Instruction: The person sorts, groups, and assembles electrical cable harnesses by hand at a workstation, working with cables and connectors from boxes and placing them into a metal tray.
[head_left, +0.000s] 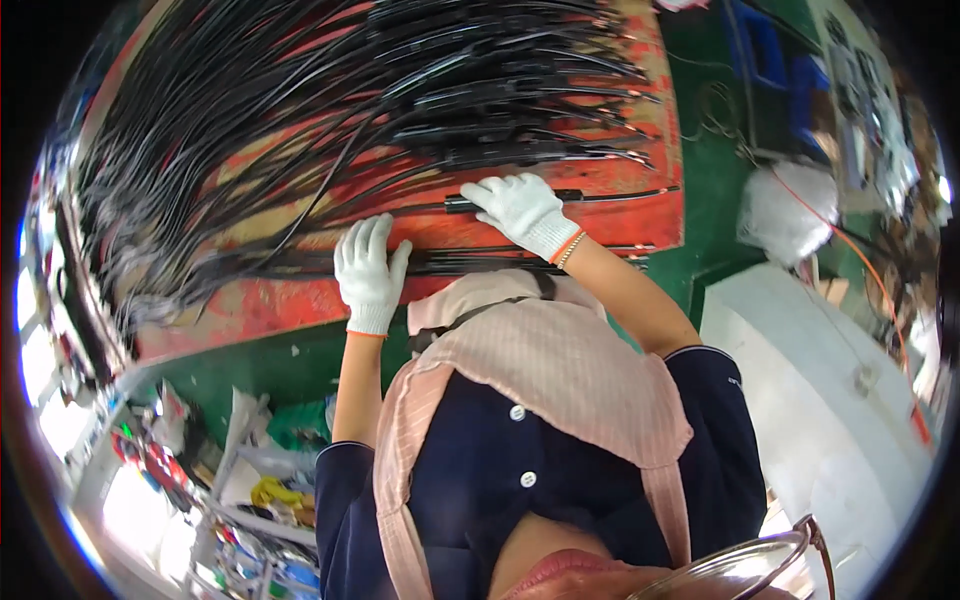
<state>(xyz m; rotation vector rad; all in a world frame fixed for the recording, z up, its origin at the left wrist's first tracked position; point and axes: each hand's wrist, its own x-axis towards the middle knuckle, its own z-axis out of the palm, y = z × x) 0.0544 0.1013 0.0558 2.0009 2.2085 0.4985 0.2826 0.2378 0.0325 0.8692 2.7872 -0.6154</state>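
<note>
Both my hands wear white gloves with orange cuffs, above a worn red table (265, 305). My right hand (522, 212) is closed around a thick black sleeve (459, 204) on a black cable. From the sleeve's right side a thinner cable end (630, 195) runs toward the table's right edge. My left hand (368, 270) lies palm down, fingers stretched and thumb apart, over several thin black cables (455, 262) near the front edge. Whether it presses on them I cannot tell. Farther back lie rows of similar sleeved black cables (490, 155), with bare copper-coloured tips at the right.
A dense spread of loose black cables (150, 200) covers the table's left side. Right of the table are a clear plastic bag (790, 212), a white box-like surface (800, 350), an orange cord (880, 280) and blue bins (765, 50). A cluttered rack (260, 520) stands at lower left.
</note>
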